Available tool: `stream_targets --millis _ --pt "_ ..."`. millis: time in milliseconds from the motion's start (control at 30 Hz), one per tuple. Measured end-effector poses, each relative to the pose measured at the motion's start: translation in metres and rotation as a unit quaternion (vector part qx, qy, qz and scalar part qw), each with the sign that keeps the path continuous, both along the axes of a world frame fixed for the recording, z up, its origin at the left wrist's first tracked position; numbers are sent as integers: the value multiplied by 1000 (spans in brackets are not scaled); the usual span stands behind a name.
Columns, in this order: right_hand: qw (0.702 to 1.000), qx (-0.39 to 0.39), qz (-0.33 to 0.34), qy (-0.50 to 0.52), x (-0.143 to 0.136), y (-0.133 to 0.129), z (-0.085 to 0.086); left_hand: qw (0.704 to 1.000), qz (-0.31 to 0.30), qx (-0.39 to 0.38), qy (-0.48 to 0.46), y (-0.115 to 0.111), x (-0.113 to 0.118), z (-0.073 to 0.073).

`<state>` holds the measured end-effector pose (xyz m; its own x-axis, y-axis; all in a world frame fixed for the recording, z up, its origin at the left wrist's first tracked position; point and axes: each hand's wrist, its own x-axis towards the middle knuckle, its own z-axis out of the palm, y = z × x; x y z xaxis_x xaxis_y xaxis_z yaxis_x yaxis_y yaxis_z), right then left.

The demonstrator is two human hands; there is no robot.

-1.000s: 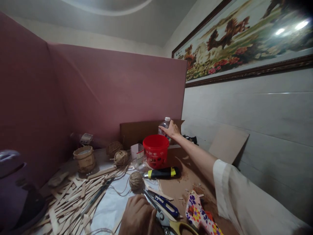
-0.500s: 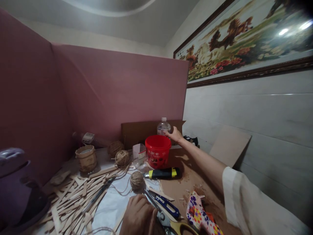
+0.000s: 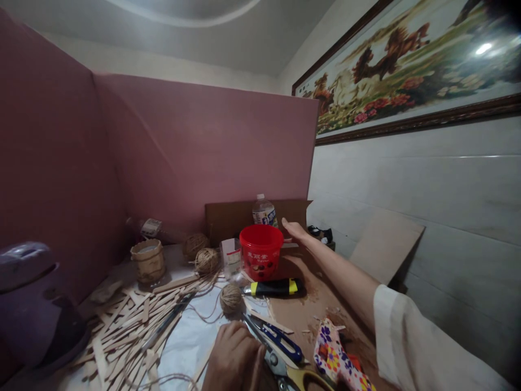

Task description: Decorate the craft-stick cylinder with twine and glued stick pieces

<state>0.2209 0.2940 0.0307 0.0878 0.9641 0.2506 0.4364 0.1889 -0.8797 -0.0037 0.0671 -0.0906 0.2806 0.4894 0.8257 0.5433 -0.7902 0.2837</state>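
Observation:
My right hand [image 3: 296,232] reaches to the back, just right of a red plastic bucket [image 3: 260,260], thumb raised and apart from the fingers; some fingertips are hidden behind the bucket rim. Behind the bucket stands a clear plastic bottle [image 3: 264,212] with a label, slightly left of this hand. My left hand [image 3: 234,355] rests at the bottom centre with its fingers curled; whatever lies inside it is hidden. Close beside it are shears [image 3: 274,358] with gold handles, blue-handled thread snips [image 3: 280,342] and a ball of twine [image 3: 230,300]. A black and yellow utility knife [image 3: 274,287] lies before the bucket.
Many flat wooden sticks [image 3: 122,331] are heaped at left, near a stick-covered cup [image 3: 148,262] and a purple appliance [image 3: 36,309]. More twine balls [image 3: 206,260] and a clear plastic cup [image 3: 231,258] stand left of the bucket. Flowered cloth [image 3: 336,355] lies front right.
The bottle behind the bucket has shifted left and turned, showing more of its label. My right hand has come down slightly beside the bucket. My left hand stays put.

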Motion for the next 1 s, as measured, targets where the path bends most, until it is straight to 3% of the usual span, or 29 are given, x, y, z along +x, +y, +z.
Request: stream_targets --millis 167,300,433,633,800,1000 --pt "970 156 33 -184 1 -34 14 1000 -6 -8 -6 -1 1 0" --pt "896 243 162 -336 -11 -71 12 1000 -8 -19 -11 -4 2 4" --pt "848 279 184 -411 -23 -87 5 999 -5 -31 -11 -8 2 11" --pt "846 319 150 -400 -18 -102 14 998 -24 -53 -10 -20 -2 31" --pt "853 379 133 -332 -12 -137 25 987 -51 -93 -120 -27 -9 46" --pt "801 464 206 -316 -16 -192 25 945 -35 -171 -276 -24 -14 60"
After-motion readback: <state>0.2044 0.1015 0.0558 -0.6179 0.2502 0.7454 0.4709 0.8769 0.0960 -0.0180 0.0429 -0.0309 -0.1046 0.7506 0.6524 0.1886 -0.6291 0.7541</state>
